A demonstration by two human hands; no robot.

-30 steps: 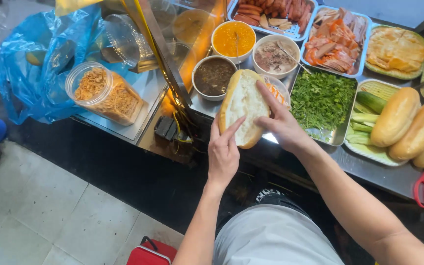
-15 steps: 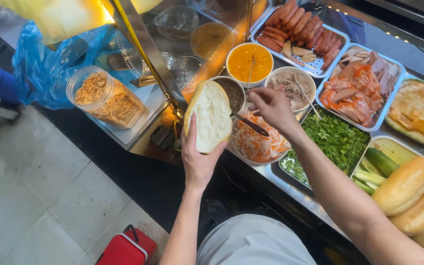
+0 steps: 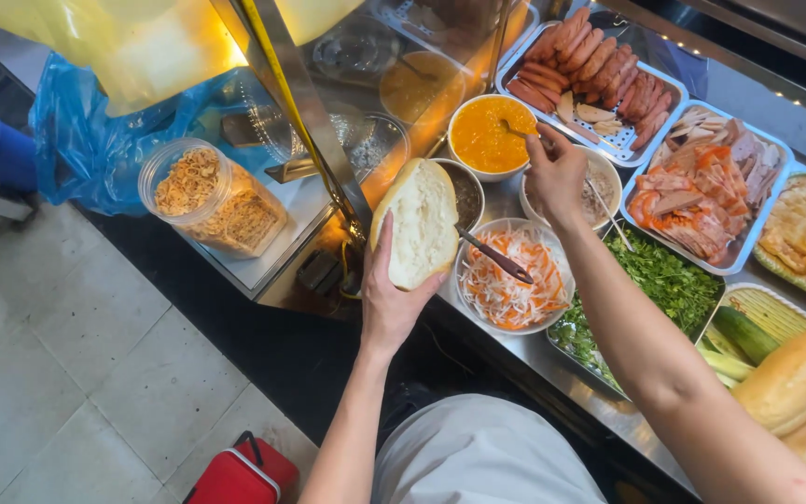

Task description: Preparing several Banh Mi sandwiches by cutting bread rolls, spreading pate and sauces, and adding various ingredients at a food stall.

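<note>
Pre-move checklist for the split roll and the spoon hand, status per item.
1. Split bread roll held open, cut face up, in left hand: ok.
2. Right hand gripping a spoon handle over the orange sauce bowl: ok.
3. Spoon loaded with sauce: cannot tell, the bowl end is too small to read.
4. Roll clear of the tongs lying across the pickled carrot bowl: ok, apart.
5. Roll already filled: not ok, crumb looks bare.
6. Path from sauce bowl to roll crosses the dark sauce bowl: cannot tell drip risk.
</note>
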